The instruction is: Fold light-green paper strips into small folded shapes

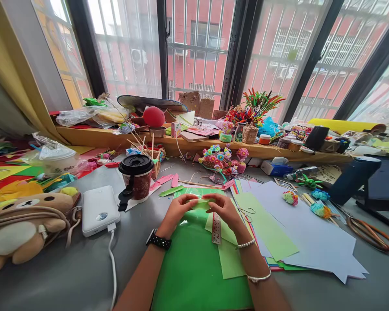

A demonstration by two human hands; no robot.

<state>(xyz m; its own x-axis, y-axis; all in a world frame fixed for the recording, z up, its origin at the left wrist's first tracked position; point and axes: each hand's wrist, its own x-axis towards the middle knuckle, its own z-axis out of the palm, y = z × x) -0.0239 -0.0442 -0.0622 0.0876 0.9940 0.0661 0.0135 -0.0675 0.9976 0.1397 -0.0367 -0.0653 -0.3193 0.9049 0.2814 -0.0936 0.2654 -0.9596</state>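
Note:
Between my two hands is a small piece of light green paper (202,204), pinched at both ends above a green mat (188,263). My left hand (181,209), with a black watch on the wrist, is closed on its left end. Closed on the right end is my right hand (225,210), with bracelets on that arm. A patterned ruler (216,229) and cut sheets of light green paper (230,259) lie under and beside my right hand. Small scissors (247,212) rest just right of it.
A lidded coffee cup (136,177), white power bank (100,209) and plush bear (22,229) stand on the left. Stacked white paper (311,242) covers the right side, with orange-handled scissors (372,233) beyond. Paper flowers (220,160) sit below the crowded windowsill (194,147).

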